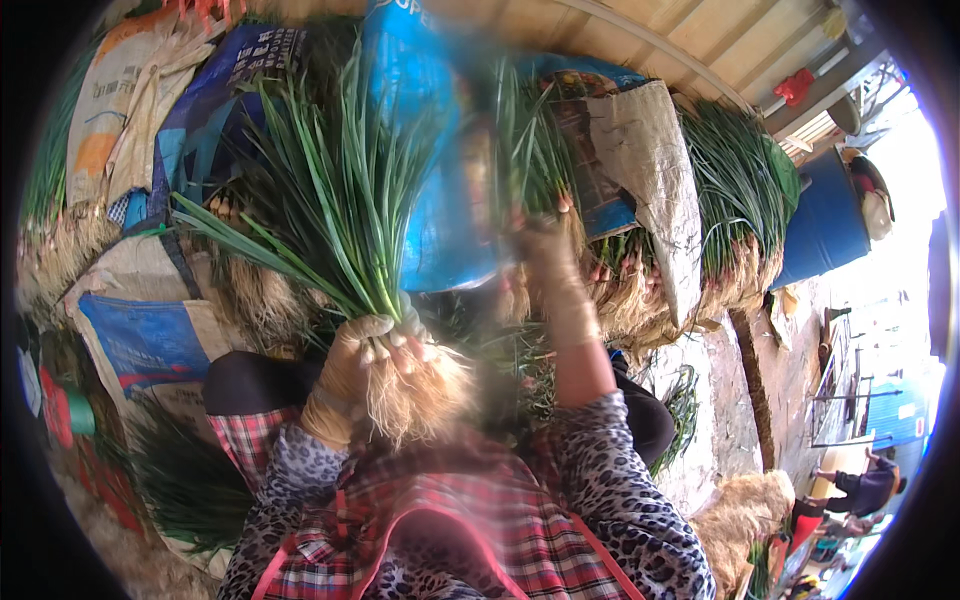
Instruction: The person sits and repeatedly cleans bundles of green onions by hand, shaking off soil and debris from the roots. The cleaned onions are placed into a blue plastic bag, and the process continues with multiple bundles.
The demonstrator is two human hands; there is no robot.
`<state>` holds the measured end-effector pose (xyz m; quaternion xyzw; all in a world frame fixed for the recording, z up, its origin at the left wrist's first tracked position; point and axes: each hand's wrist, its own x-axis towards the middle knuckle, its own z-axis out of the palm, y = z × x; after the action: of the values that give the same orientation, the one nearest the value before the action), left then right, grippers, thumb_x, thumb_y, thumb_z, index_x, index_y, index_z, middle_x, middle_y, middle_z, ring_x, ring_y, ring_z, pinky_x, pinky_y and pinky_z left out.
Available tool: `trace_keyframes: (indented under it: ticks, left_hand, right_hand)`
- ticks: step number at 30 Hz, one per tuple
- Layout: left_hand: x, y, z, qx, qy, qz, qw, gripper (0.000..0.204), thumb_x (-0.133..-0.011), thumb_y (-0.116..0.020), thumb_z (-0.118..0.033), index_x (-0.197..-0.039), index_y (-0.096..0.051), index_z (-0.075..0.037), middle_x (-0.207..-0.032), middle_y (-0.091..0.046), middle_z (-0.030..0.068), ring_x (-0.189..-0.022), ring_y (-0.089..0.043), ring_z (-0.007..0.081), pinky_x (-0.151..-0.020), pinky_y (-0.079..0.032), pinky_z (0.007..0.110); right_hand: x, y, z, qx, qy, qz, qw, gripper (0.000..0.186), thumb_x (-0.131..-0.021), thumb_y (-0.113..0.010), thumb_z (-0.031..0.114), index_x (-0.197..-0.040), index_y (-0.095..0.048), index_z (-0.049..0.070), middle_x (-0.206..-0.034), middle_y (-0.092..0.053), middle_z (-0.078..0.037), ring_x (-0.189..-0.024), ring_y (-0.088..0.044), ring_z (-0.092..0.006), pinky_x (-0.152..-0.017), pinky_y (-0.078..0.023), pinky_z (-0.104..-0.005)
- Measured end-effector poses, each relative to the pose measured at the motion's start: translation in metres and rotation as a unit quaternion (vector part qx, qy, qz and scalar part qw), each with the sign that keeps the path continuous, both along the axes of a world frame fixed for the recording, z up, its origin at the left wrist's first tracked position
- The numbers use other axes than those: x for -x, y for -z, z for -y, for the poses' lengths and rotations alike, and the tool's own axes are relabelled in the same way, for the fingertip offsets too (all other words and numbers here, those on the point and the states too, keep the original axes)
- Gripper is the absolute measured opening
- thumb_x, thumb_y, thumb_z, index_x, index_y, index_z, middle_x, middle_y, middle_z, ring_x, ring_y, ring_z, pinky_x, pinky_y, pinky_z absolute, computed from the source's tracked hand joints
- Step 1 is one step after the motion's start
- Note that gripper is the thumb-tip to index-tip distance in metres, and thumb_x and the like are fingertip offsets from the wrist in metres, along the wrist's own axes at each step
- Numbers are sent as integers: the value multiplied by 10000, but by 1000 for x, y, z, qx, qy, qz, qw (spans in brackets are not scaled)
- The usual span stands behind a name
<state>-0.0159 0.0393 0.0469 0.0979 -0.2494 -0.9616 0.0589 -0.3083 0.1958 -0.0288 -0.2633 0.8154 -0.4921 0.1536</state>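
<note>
My left hand [343, 385], in a pale work glove, is closed round a bunch of green garlic [375, 220]. Its long green leaves fan upward and away from me, while the white bulbs and pale stringy roots [412, 390] hang over my lap. My right hand [548, 255], gloved too, is stretched forward to the heap of stalks at the far side. It is smeared by motion beside some upright green garlic stalks [545, 150], and whether its fingers grip any cannot be seen. A bright blue plastic sheet [440, 230] lies behind the held bunch.
More green garlic [735, 190] is heaped at the back right, partly under a whitish woven sack [650, 170]. A blue barrel [825, 220] stands beyond it. Printed sacks [120, 110] cover bundles at the left. A dark green pile [190, 475] lies near my left knee. Another person [865, 490] is far right.
</note>
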Motion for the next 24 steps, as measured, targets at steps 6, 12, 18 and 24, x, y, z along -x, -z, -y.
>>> trace_keyframes:
  ticks: [6,12,18,24]
  left_hand:
    - [2,14,8,-4,23,4,1000,325,-787,-639,-194,-1035,-536,-10,-742,-569,69,-753,-547,236,-786,-438,415]
    - [-6,3,2,9,-1,2,1000,389,-800,-640,-222,-1112,-532,-17,-757,-560,57,-762,-562,233,-852,-430,415]
    - [2,4,0,12,-9,-13,1000,345,-810,-634,-197,-1087,-532,-18,-751,-560,64,-687,-559,225,-782,-453,423]
    - [-11,1,5,-30,-23,-20,999,334,-812,-625,-216,-1070,-533,-25,-779,-567,59,-723,-571,226,-755,-443,410]
  right_hand:
    - [-17,-60,-50,-245,-45,-46,967,292,-905,-547,99,-1190,-537,37,-995,-633,-62,-879,-615,-128,-665,-518,-238]
    - [-30,-10,-37,-333,-79,-105,934,287,-905,-527,84,-1187,-535,32,-1011,-631,-67,-872,-613,-128,-672,-516,-230]
    - [-61,1,-39,-432,-98,-145,885,283,-906,-507,69,-1185,-532,26,-1028,-629,-72,-866,-611,-127,-679,-514,-221]
    - [-60,-55,-62,-214,-59,-60,973,281,-906,-487,54,-1183,-529,21,-1045,-627,-76,-859,-609,-127,-686,-512,-213]
